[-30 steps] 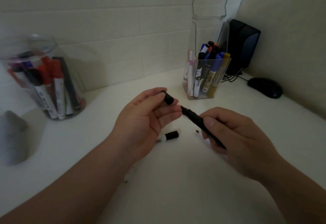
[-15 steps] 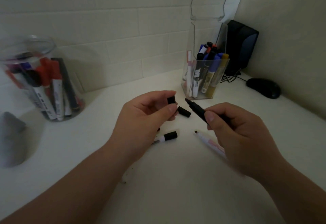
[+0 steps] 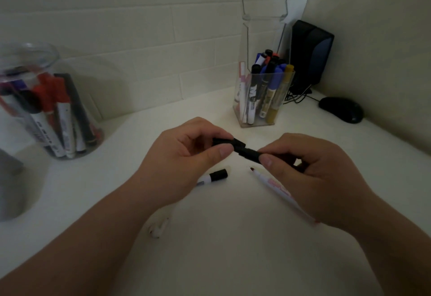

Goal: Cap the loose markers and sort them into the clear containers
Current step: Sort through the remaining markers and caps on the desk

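Observation:
My left hand (image 3: 186, 158) pinches a black cap (image 3: 225, 141) between thumb and fingers. My right hand (image 3: 317, 174) grips the black marker (image 3: 250, 153) by its barrel. The cap sits over the marker's tip end, the two hands nearly touching above the white table (image 3: 221, 249). Below them lie a white marker with a black cap (image 3: 213, 177) and an uncapped white marker with pink print (image 3: 272, 185), partly hidden under my right hand. A round clear jar (image 3: 46, 109) at the left and a square clear container (image 3: 263, 95) at the back both hold several markers.
A small white earbud (image 3: 158, 228) lies near my left forearm. A black speaker (image 3: 307, 55) and a black mouse (image 3: 341, 109) with cables stand in the back right corner. A grey object (image 3: 9, 184) stands at the far left edge. A tiled wall runs behind.
The cap and the marker tip were apart half a second ago. My hands have come together and the cap now sits over the marker's tip.

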A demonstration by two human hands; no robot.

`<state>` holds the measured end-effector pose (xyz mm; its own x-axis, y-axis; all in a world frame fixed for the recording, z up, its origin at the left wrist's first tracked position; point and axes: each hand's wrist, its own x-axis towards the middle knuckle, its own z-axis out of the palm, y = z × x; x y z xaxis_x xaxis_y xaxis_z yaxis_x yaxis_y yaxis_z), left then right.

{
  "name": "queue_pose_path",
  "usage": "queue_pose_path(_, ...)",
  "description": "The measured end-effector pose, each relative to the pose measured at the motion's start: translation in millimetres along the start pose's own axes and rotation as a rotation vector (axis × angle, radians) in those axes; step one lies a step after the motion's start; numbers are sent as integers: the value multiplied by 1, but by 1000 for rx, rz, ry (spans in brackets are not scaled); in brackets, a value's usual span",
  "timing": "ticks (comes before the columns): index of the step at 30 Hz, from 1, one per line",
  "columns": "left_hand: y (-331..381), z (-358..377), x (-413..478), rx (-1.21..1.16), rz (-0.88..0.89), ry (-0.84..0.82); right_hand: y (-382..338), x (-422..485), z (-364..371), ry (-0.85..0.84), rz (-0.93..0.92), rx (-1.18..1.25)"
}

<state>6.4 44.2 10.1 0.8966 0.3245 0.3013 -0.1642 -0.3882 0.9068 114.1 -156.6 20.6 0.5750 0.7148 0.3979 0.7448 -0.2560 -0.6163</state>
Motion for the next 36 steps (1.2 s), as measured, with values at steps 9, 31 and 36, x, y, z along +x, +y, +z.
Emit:
queue_pose_path(9, 4, 22, -4, -124, -138, -136, 3, 2, -21, -84, -224, -132)
queue_pose_path(31, 1, 10, 0, -471, -74, -23, -15, -1, 4, -88, 237, 383)
queue_pose_path(36, -10, -14, 12, -528, -120, 271, -1, 1, 3, -81, 156, -179)
